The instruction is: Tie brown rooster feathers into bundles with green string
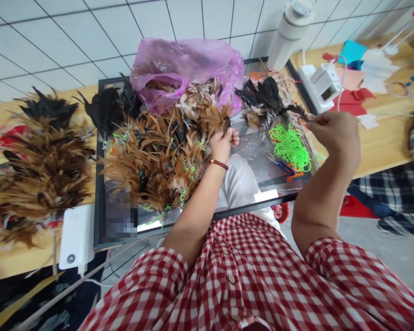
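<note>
My left hand, with a beaded bracelet on the wrist, is closed on a bunch of brown feathers at the right side of a big heap of feathers. Raised at the right, my right hand pinches a dark feather that points left. Black feathers lie just beyond it. Below them is a tangle of bright green cord, with small blue-handled scissors beside it. Bits of the same green cord show among the heaped feathers.
A purple plastic bag holding feathers lies at the back of the black-framed glass top. A white bottle and a power strip stand at the right. More feathers and a white box-shaped device are left.
</note>
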Action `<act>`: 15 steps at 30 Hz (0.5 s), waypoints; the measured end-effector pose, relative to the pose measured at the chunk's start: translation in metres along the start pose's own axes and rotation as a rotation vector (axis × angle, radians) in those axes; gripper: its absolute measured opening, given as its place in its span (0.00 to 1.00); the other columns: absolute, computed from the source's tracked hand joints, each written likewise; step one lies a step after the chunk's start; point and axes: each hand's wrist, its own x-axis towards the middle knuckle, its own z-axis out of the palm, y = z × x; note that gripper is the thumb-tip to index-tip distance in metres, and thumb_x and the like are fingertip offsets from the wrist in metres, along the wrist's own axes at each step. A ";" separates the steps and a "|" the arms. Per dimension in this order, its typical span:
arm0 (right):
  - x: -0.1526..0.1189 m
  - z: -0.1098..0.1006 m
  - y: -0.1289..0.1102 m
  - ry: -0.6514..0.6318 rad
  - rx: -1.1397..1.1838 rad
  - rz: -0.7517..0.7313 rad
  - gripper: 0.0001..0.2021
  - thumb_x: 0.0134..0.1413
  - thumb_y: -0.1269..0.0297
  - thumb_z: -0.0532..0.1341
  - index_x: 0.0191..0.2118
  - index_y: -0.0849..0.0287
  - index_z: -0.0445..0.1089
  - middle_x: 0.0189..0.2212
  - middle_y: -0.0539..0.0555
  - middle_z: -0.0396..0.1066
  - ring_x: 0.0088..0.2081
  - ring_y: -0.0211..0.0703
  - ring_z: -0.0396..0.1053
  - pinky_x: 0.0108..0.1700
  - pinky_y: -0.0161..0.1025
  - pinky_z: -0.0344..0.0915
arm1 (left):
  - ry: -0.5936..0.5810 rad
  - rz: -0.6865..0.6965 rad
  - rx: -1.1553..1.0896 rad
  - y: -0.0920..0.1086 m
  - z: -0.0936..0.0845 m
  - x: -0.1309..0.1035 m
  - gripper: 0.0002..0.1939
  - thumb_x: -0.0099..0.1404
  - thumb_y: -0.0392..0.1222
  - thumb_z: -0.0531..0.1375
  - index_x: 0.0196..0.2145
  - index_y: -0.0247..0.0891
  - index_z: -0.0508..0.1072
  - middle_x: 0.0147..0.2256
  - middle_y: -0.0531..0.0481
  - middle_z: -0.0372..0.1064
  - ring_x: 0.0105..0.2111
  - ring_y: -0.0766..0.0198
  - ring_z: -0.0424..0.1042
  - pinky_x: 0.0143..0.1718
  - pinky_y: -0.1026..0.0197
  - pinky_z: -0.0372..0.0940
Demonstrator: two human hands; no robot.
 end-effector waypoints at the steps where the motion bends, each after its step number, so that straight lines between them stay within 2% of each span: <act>1: 0.001 0.002 0.000 0.030 0.054 -0.009 0.05 0.54 0.70 0.67 0.36 0.61 0.81 0.29 0.58 0.76 0.30 0.40 0.64 0.40 0.44 0.60 | 0.002 0.003 -0.004 0.000 0.000 0.000 0.12 0.66 0.44 0.69 0.30 0.35 0.74 0.26 0.54 0.75 0.23 0.75 0.71 0.32 0.69 0.69; 3: 0.007 0.010 -0.003 0.048 0.095 -0.015 0.09 0.55 0.71 0.66 0.40 0.64 0.82 0.33 0.62 0.79 0.33 0.42 0.68 0.41 0.43 0.62 | 0.000 0.015 -0.022 -0.001 0.000 0.000 0.13 0.66 0.44 0.69 0.30 0.35 0.73 0.26 0.54 0.75 0.23 0.76 0.71 0.32 0.69 0.69; 7: 0.023 0.045 -0.023 0.043 -0.035 -0.084 0.15 0.55 0.70 0.66 0.49 0.64 0.81 0.49 0.68 0.79 0.46 0.53 0.73 0.50 0.47 0.64 | -0.013 0.026 -0.072 -0.001 0.000 0.000 0.13 0.66 0.44 0.69 0.30 0.34 0.73 0.24 0.56 0.74 0.22 0.76 0.70 0.29 0.71 0.67; 8: 0.026 0.056 -0.031 0.058 -0.023 -0.137 0.15 0.56 0.69 0.64 0.49 0.63 0.81 0.50 0.66 0.79 0.48 0.55 0.73 0.52 0.48 0.65 | -0.012 0.023 -0.082 -0.001 0.000 0.000 0.12 0.66 0.43 0.69 0.30 0.34 0.73 0.23 0.56 0.73 0.22 0.76 0.70 0.29 0.71 0.66; 11: 0.032 0.088 -0.057 -0.009 -0.002 -0.347 0.13 0.60 0.64 0.60 0.44 0.59 0.81 0.44 0.64 0.80 0.48 0.57 0.74 0.52 0.52 0.68 | 0.001 0.010 -0.111 0.000 0.001 0.000 0.13 0.65 0.41 0.69 0.29 0.34 0.72 0.22 0.56 0.73 0.21 0.76 0.70 0.28 0.70 0.66; 15: 0.031 0.115 -0.086 -0.021 -0.109 -0.391 0.17 0.65 0.61 0.57 0.48 0.62 0.80 0.50 0.69 0.77 0.52 0.64 0.74 0.53 0.57 0.70 | 0.007 0.001 -0.131 0.002 0.001 -0.001 0.12 0.65 0.40 0.70 0.28 0.34 0.72 0.23 0.56 0.73 0.21 0.75 0.70 0.30 0.69 0.66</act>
